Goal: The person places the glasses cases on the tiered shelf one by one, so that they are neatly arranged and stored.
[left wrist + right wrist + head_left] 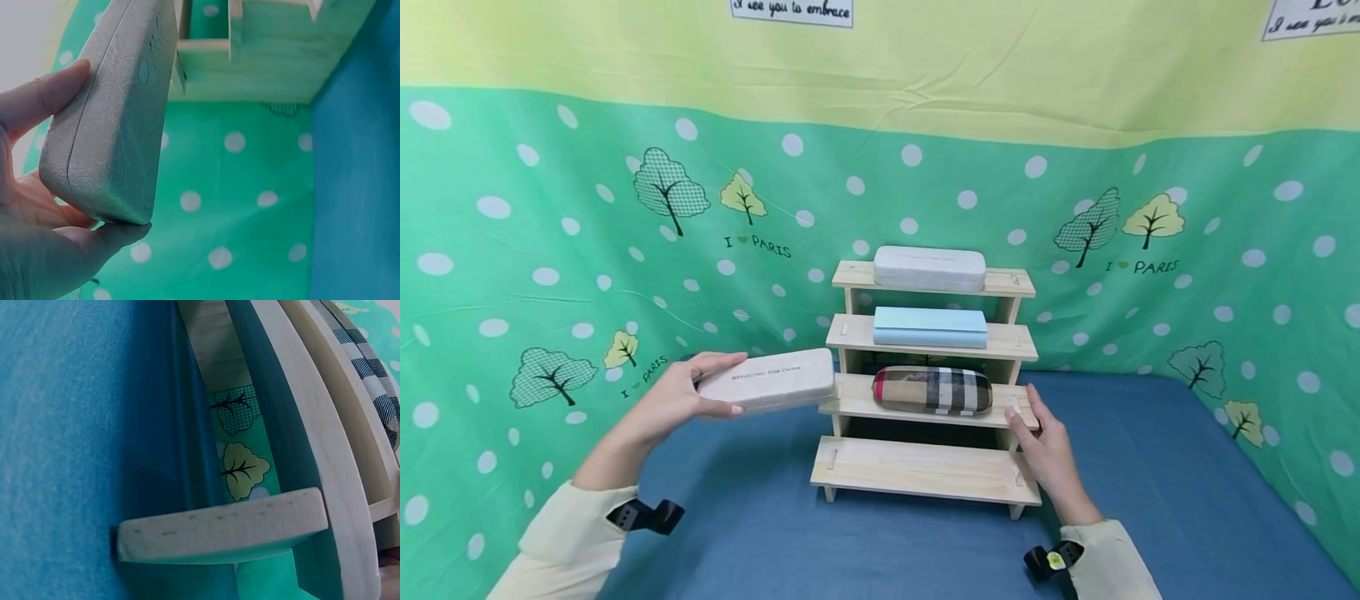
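My left hand (688, 396) grips one end of a pale grey glasses case (775, 379) with printed lettering on its lid. The case is raised in the air, its far end close to the left side of a stepped wooden display rack (917, 471). In the left wrist view, thumb and fingers clasp the case (119, 119) from opposite sides. My right hand (1048, 450) holds the right end of the rack's second step from the bottom. A plaid glasses case (932, 390) lies on that step. In the right wrist view only slivers of fingers show.
A light blue glasses case (929, 327) lies on the step above the plaid one, and a whitish case (929, 268) on the top step. The rack stands on a blue cloth-covered table (775, 533). Behind it hangs a green and yellow curtain (910, 183) with dots and trees.
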`<control>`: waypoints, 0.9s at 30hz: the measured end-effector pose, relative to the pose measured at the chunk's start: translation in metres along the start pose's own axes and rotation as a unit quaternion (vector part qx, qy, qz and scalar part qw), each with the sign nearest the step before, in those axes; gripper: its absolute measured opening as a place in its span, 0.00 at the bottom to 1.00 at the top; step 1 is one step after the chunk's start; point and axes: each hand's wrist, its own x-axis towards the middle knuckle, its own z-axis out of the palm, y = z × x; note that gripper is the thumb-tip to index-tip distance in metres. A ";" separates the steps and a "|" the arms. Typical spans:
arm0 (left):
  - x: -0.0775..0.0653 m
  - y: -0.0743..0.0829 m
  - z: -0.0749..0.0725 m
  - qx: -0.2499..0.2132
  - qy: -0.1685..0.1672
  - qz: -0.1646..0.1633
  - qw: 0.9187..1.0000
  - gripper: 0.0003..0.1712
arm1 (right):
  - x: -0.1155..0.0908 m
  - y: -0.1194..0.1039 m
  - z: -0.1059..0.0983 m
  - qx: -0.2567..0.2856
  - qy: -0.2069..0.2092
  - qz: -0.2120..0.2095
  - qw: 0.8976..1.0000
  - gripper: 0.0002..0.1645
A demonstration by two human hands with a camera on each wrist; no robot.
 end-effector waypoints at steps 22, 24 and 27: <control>-0.007 0.047 0.065 -0.018 -0.071 0.085 0.994 0.41 | 0.000 0.000 0.000 -0.004 0.004 0.002 1.000 0.41; -0.007 0.050 0.073 -0.022 -0.078 0.082 0.993 0.41 | 0.000 -0.001 -0.001 -0.006 0.003 0.005 1.000 0.41; -0.007 0.052 0.086 -0.031 -0.086 0.084 0.992 0.42 | 0.000 -0.001 -0.001 -0.008 0.001 0.005 1.000 0.41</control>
